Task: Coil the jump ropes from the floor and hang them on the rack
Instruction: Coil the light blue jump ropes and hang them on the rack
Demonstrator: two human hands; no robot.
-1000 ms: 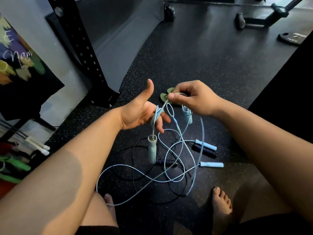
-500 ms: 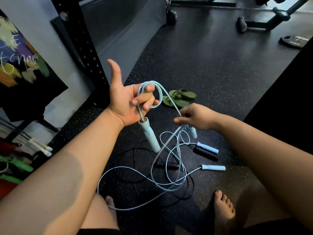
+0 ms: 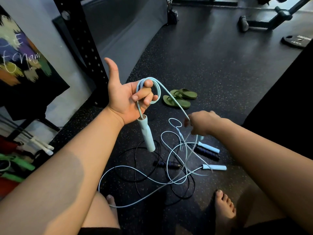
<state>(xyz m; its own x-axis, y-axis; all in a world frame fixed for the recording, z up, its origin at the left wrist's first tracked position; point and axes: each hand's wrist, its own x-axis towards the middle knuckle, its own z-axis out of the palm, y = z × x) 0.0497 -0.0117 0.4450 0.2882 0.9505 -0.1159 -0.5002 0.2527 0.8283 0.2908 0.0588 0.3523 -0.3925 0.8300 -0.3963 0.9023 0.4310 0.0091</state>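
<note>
Several ropes [image 3: 214,167] tangled on speckled rubber floor [image 3: 211,65], nearer the camera than the green sandals [image 3: 179,98]; black rack post [image 3: 81,39] left of sandals; left hand [image 3: 125,97] beside sandals grips coiled blue rope [image 3: 156,89], handle [image 3: 146,134] dangling; right hand [image 3: 201,122], blurred, pinches same rope.

- My left hand [image 3: 125,99] up, thumb out, fingers curled round blue jump rope [image 3: 146,136] loops.
- My right hand [image 3: 201,122] lower, blurred, pinching same rope.
- Both forearms stretched forward.
</note>
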